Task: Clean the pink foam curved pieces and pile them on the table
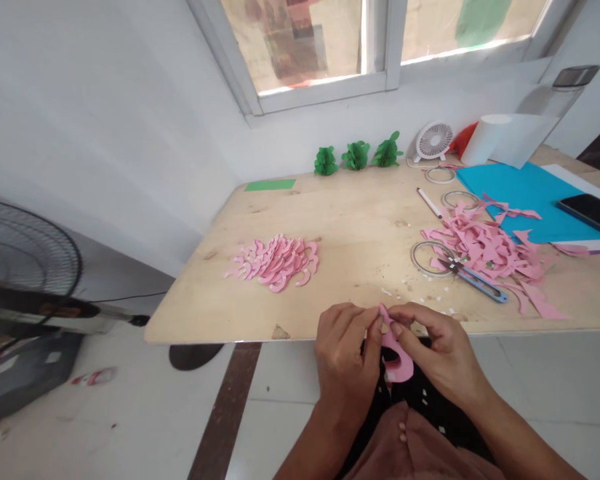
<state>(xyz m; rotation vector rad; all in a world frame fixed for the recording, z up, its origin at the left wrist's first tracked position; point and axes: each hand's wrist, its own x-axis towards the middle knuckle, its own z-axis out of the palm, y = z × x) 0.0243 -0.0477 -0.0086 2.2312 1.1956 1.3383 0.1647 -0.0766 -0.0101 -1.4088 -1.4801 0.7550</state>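
Observation:
Just over the table's front edge, my left hand and my right hand pinch a pink curved foam piece between them. Its narrow upper end is between my fingertips, and the wide hooked end hangs down over my lap. A pile of similar pink curved pieces lies on the table to the left. Light blue-handled snips rest to the right, with their blades across a ring-shaped roll. Pink offcuts are heaped beside them.
On the wooden table are a white pen, blue sheets and a black phone. Several green paper ornaments, a small white fan and a green strip sit along the back. A floor fan stands left.

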